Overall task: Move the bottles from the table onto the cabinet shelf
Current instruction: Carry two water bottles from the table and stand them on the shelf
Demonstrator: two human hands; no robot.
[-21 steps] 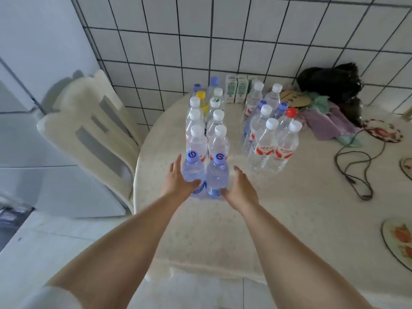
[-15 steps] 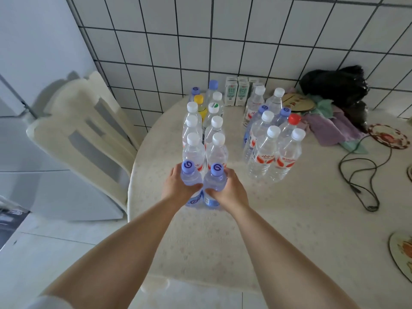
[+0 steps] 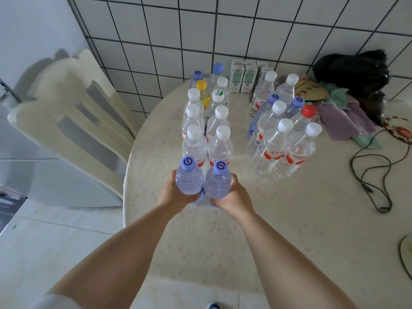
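Two clear bottles with purple caps stand side by side at the near end of a double row on the round table (image 3: 289, 230). My left hand (image 3: 174, 192) grips the left purple-capped bottle (image 3: 189, 179). My right hand (image 3: 231, 197) grips the right purple-capped bottle (image 3: 217, 181). Both bottles look raised a little off the table. Behind them runs the row of white-capped bottles (image 3: 207, 130), with a yellow-capped one (image 3: 201, 88) farther back. A second cluster of bottles (image 3: 283, 134), one red-capped (image 3: 308, 111), stands to the right. The cabinet shelf is out of view.
A cream chair (image 3: 73, 121) stands left of the table against the tiled wall. Milk cartons (image 3: 243, 76) sit at the back. A black bag (image 3: 354, 72), cloths (image 3: 343, 121), a dark cable (image 3: 374, 175) and patterned coasters (image 3: 401, 130) occupy the right side.
My open hands came in from either side and closed round the two purple-capped bottles. The bottles now sit higher and nearer to me than before.
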